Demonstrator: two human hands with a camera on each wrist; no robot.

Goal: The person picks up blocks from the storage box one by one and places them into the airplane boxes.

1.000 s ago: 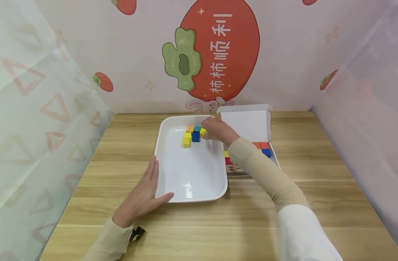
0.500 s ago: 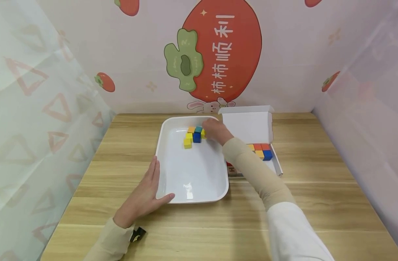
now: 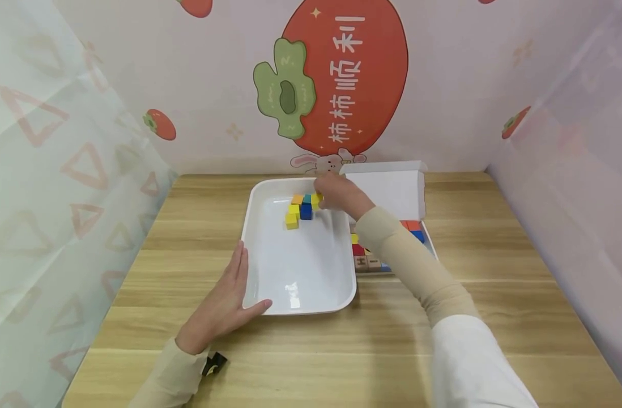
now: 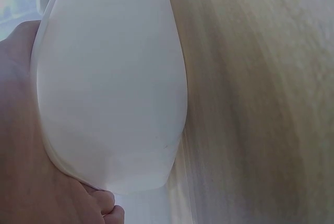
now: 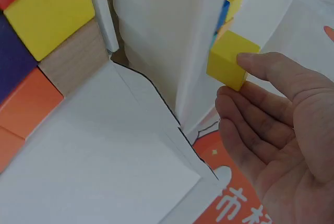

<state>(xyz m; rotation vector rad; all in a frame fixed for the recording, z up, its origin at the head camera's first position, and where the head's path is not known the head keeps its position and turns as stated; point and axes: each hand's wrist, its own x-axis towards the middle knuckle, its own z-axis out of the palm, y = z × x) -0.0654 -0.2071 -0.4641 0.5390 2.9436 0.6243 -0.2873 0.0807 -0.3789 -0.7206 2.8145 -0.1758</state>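
Observation:
A shallow white tray (image 3: 301, 260) lies on the wooden table. My left hand (image 3: 221, 306) rests at its near left corner, fingers straight along the side and thumb on the front rim. In the left wrist view that hand (image 4: 36, 172) lies against the tray's outer wall (image 4: 109, 78). Over the tray's far right part, my right hand (image 3: 341, 195) pinches a yellow cube (image 5: 227, 54) between thumb and fingers. Beside it in the tray sit a dark blue cube (image 3: 306, 211), a teal cube (image 3: 307, 199), an orange cube (image 3: 297, 199) and two yellow cubes (image 3: 292, 221).
Right of the tray stands an opened white cardboard box (image 3: 384, 192), its lid raised at the back. Coloured and plain wood blocks (image 3: 361, 262) fill part of it, and my right forearm covers some. A small black object (image 3: 214, 364) lies by my left wrist.
The right forearm swings slightly left, then back right. The yellow cube in my right hand shifts a little away from me, closer to the teal cube. My left hand and the tray stay put.

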